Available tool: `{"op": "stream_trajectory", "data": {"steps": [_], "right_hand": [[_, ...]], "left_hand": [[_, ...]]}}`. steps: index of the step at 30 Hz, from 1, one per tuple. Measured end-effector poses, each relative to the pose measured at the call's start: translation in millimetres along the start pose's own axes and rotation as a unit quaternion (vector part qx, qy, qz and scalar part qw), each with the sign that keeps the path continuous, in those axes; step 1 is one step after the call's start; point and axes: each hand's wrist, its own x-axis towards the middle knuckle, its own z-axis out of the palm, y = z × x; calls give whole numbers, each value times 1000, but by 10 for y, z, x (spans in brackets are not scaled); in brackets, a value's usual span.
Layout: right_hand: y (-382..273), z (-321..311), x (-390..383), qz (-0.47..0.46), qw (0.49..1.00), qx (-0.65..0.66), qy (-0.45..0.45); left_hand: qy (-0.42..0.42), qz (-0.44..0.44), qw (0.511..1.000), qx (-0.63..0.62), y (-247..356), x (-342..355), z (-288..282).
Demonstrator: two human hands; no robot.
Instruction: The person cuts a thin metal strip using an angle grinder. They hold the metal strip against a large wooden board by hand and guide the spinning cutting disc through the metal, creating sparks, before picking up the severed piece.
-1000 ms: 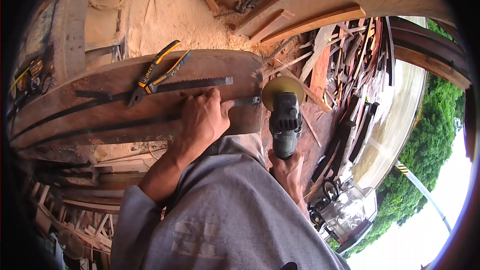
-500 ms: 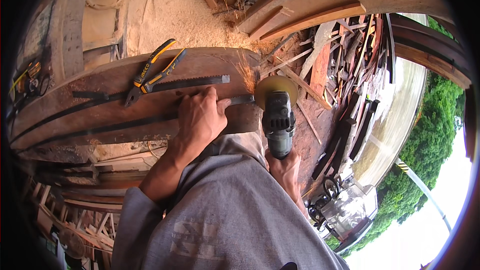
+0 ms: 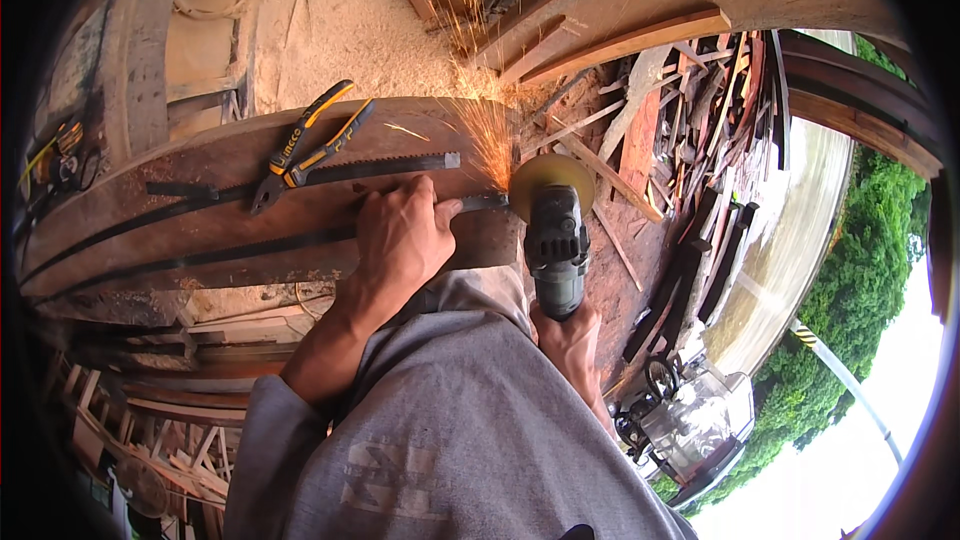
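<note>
My right hand [image 3: 572,340] is wrapped round the rear of a dark angle grinder [image 3: 558,248]. Its yellowish disc [image 3: 532,178] meets the end of a dark toothed saw blade [image 3: 486,202], and orange sparks fly up from the contact. With curled fingers and thumb, my left hand [image 3: 402,235] holds that blade down against a wooden board [image 3: 130,220], just left of the disc. Farther back on the board, a second stretch of toothed blade [image 3: 385,165] ends in a bright tip. Yellow-and-black pliers [image 3: 297,148] lie across it, handles apart.
Sawdust [image 3: 340,30] covers the ground beyond the board. Heaped wood offcuts [image 3: 690,110] lie to the right, with darker timber strips [image 3: 690,270] nearer. A parked motorbike [image 3: 690,420] stands at the lower right. Long planks [image 3: 190,380] are stacked at the left.
The spark spray has grown larger and reaches farther up over the sawdust. Both hands and the grinder stay nearly where they were.
</note>
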Motion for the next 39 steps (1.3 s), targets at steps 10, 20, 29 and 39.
{"op": "stream_trajectory", "data": {"steps": [10,20,29,39], "right_hand": [[-465,-119,0,38,997,-65,-33],[-491,-119,7,39,997,-54,-29],[-479,-145,26,38,997,-68,-31],[-427,-160,68,37,996,-67,-36]], "left_hand": [[21,19,1000,12,-24,4,25],[16,15,1000,-15,-20,4,26],[28,20,999,-18,-57,-6,65],[25,16,999,-16,-44,1,59]]}}
